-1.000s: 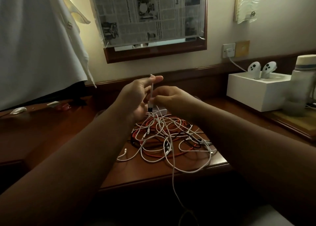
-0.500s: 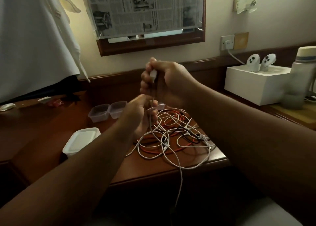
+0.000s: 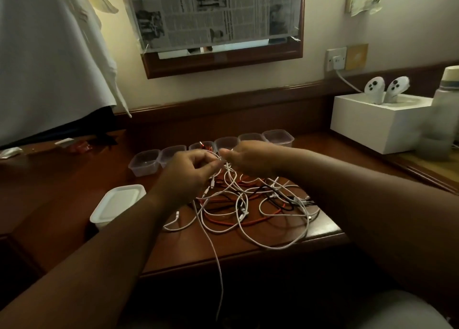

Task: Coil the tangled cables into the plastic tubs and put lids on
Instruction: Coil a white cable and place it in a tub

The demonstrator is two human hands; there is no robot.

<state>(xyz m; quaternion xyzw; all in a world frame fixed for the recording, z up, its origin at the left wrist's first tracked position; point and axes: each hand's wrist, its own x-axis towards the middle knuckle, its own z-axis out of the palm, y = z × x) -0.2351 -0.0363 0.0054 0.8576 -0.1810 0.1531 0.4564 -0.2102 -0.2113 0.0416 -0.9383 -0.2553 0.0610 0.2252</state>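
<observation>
While my left hand and right hand pinch one white cable, yanking risks dragging the tangle off the tabletop.

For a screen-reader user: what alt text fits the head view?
Both hands, left hand and right hand, pinch a white cable above a tangle of cables on a wooden desk. A row of open plastic tubs stands behind, with stacked lids to the left.

Both hands pinch white cable above tangle.
</observation>
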